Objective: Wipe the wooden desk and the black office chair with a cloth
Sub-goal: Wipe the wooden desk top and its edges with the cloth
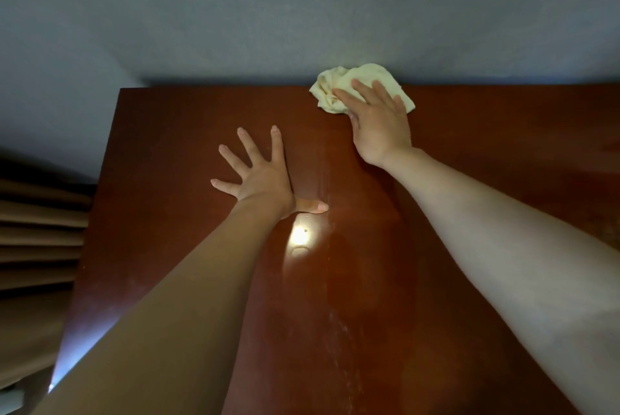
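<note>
Wiping of the glossy reddish-brown wooden desk [469, 200] is the step in hand. The right hand [379, 123] lies flat on a crumpled pale-yellow cloth [330, 89], fingers straight and a little spread, pressing it onto the desktop at the far edge where the surface meets the grey-blue wall [302, 12]. The cloth is bunched, with part of it showing beyond the fingertips and part to the hand's right. The left hand [265, 180] rests palm-down on the bare wood nearer the middle, fingers fanned wide and thumb stretched sideways, holding nothing; it appears to serve as a brace. A bright light reflection and faint streaks show on the wood in front of the left wrist. Brown pleated curtains [37, 230] hang beyond the desk's left edge. The black office chair is not in view. By judgement, the next move calls for drawing the cloth back from the far edge under steady flat pressure, and moving the left hand off any strip not yet covered.
</note>
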A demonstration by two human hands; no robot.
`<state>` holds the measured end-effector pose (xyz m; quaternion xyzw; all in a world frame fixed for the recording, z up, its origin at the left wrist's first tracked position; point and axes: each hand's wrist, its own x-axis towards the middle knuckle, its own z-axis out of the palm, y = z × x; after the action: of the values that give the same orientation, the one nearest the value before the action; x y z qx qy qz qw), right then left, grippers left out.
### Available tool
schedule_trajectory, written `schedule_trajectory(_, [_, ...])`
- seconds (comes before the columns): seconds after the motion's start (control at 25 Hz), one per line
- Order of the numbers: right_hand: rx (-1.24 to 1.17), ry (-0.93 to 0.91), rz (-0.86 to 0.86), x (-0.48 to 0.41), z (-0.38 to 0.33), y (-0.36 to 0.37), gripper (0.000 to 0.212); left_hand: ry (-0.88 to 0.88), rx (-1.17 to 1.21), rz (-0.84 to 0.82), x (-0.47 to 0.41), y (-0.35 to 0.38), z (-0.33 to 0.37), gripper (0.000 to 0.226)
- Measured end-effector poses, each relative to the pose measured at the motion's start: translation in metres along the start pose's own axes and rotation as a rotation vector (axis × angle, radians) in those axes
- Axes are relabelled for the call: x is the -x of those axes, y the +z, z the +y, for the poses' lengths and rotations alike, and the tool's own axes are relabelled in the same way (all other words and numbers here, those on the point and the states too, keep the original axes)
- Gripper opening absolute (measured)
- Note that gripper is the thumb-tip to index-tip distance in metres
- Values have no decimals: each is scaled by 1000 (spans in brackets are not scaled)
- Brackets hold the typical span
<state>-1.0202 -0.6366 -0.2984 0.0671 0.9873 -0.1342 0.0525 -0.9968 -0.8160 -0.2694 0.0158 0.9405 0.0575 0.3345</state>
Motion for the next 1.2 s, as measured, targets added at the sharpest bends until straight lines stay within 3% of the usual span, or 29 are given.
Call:
schedule_trajectory(0.12, [-5,5,22,4,-3,3,47,-3,9,4,1,0,1,146])
schedule_trajectory(0.6, [17,-393,18,160,28,24,48,1,9,12,2,-1,1,147])
schedule_trajectory(0.68, [60,-445,-17,160,34,21,54,0,7,24,2,0,0,145])
schedule_trajectory(0.8, [94,-466,-98,133,42,8,41,14,8,59,5,3,-5,143])
schedule_trajectory(0.96, [19,-233,-92,70,64,-14,42,18,-1,65,6,5,-8,140])
schedule_trajectory(1.2, [-87,281,23,25,110,-34,46,-8,-2,53,1,4,-7,142])
